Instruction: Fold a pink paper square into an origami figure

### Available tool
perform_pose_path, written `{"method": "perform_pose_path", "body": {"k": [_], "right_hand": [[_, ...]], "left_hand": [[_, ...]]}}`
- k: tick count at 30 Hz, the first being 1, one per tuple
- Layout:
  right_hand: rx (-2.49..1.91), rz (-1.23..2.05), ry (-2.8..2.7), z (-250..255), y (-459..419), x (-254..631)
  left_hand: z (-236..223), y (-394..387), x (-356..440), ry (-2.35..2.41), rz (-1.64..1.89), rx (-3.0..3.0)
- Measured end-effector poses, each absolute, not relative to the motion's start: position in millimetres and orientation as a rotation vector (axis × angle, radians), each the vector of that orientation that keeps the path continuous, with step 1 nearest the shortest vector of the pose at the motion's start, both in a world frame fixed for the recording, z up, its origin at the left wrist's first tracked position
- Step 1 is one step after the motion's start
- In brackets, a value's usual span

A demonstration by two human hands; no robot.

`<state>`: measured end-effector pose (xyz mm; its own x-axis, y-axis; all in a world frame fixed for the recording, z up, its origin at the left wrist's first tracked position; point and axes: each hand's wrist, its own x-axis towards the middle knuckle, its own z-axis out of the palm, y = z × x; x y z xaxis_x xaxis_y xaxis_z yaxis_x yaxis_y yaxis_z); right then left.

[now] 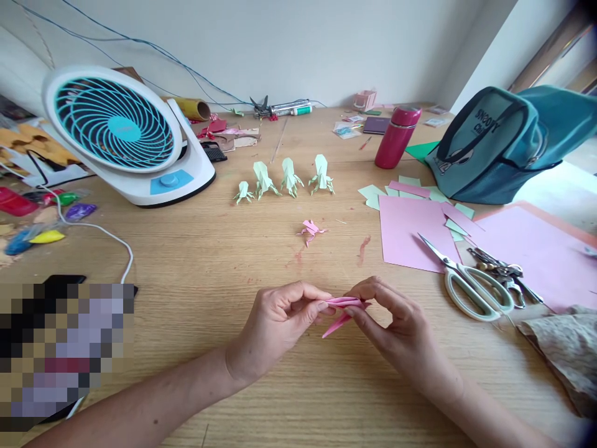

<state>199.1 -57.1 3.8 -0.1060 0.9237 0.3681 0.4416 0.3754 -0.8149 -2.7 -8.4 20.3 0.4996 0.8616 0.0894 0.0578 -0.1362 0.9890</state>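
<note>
Head camera: my left hand (284,323) pinches one end of a folded pink paper (346,302) between thumb and forefinger, and my right hand (396,323) pinches its other end the same way. I hold the paper in front of me over the table (196,255), between my two hands, with one pointed flap slanting down and to the left below my fingers. How my remaining fingers sit behind the paper I cannot quite tell.

Just beyond my hands stands a small pink figure (310,229) with thin folded legs. Behind it I see four pale green figures (291,174) in a row, the leftmost one the smallest.

To my right, scissors (459,271) lie with their blades over a pink sheet (408,230), tips pointing away from me. Beside their handles is a bunch of metal items (506,272). Paper scraps (372,194) lie along the sheet's far edge, and beyond them stand a red bottle (398,138) and a blue bag (504,149). On my left, a fan (124,129) faces me, near a white cable (109,231).
</note>
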Motion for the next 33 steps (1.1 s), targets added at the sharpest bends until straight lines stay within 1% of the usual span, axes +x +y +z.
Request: {"method": "perform_pose_path", "body": {"k": [9, 12, 18, 28, 33], "right_hand": [[-1.055, 0.667, -1.833, 4.4, -57.7, 202.1], [-1.035, 0.68, -1.842, 4.7, -58.2, 201.5], [-1.075, 0.601, -1.752, 7.3, -58.2, 199.1], [-1.062, 0.661, -1.736, 6.6, -60.8, 199.0], [-1.056, 0.591, -1.752, 4.2, -59.4, 195.7]], "left_hand": [[17.2, -1.4, -9.3, 0.632, 1.015, 2.107], [17.7, -1.8, -8.7, 0.663, 0.991, 2.107], [20.1, -3.4, -7.2, 0.695, 0.983, 2.093], [20.4, -2.1, -7.9, 0.627, 0.985, 2.188], [19.8, -4.1, -5.7, 0.641, 0.981, 2.237]]}}
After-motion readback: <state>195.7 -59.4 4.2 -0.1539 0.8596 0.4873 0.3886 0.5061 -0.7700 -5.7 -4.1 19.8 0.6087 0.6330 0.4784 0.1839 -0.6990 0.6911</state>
